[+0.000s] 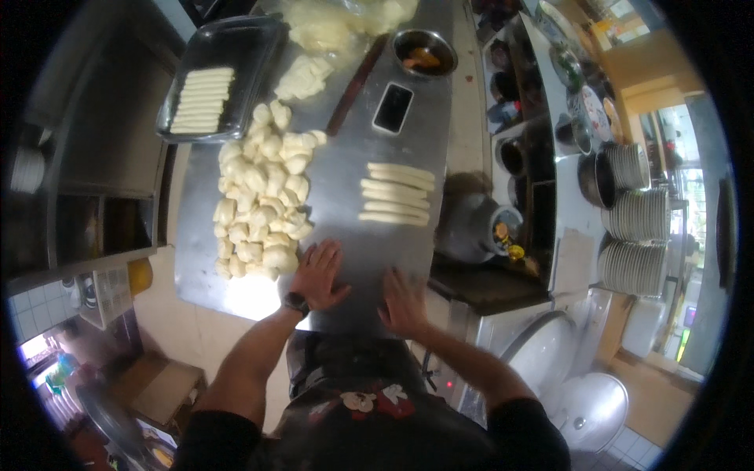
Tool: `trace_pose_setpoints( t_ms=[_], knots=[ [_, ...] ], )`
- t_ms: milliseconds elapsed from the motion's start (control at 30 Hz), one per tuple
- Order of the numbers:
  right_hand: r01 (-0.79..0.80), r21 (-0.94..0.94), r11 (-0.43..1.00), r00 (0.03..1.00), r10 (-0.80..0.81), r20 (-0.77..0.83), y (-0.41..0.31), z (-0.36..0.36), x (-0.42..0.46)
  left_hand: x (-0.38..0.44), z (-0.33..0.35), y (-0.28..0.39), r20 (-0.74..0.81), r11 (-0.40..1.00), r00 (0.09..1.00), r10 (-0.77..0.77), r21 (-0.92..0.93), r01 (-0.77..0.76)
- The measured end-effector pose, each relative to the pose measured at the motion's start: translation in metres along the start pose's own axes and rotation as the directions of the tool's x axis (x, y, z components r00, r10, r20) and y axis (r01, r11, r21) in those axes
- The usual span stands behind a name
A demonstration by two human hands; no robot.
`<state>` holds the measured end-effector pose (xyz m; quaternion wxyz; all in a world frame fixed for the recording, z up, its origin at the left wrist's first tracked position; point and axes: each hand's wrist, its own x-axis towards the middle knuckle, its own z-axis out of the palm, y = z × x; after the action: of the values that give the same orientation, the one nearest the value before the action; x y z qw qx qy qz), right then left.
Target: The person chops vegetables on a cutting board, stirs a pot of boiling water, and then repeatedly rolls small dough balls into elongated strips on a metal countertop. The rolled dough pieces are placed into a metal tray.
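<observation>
My left hand (320, 275), with a dark watch on its wrist, is palm down on the steel tabletop (336, 176). It lies close beside the near right side of a heap of pale dough pieces (259, 194). My right hand (405, 303) is also palm down by the near edge, its fingers spread and blurred by motion. No object shows between my hands; what may lie under the palms is hidden. Several rolled dough strips (396, 194) rest side by side beyond my right hand.
At the far left, a tray (253, 88) holds a row of dough strips (202, 100). Behind the heap are a larger dough lump (303, 78), a dark red stick (356, 88), a phone (393, 108) and a steel bowl (425, 53). A large metal pot (471, 226) stands right of the table.
</observation>
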<state>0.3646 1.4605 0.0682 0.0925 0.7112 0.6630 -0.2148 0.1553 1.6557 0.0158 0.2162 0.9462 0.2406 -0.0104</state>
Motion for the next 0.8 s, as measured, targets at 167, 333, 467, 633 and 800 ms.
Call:
trace_pose_setpoints(
  t_ms=[167,333,467,633,800],
  knots=[
    [-0.275,0.107,0.956,0.872,0.295,-0.39,0.031,-0.027,0.117,-0.001,0.003,-0.003,-0.036,0.998,0.998,0.05,0.051,-0.048],
    [0.085,-0.307,0.948,0.991,-0.113,-0.075,-0.002,0.087,-0.037,-0.004,0.008,0.001,-0.005,0.999,1.0,-0.008,0.033,0.008],
    [0.131,-0.207,0.97,0.983,-0.154,-0.097,0.016,-0.019,0.062,-0.001,0.0,0.006,0.043,1.0,0.999,-0.015,0.023,0.014],
    [-0.105,-0.094,0.99,0.976,0.085,-0.202,-0.018,0.015,0.057,-0.044,0.042,0.03,-0.126,0.996,0.99,-0.059,-0.069,0.051],
    [0.132,-0.038,0.991,0.988,-0.134,-0.07,-0.013,0.026,0.019,-0.008,0.039,0.123,0.008,0.999,1.0,0.006,-0.038,-0.006]
  ],
)
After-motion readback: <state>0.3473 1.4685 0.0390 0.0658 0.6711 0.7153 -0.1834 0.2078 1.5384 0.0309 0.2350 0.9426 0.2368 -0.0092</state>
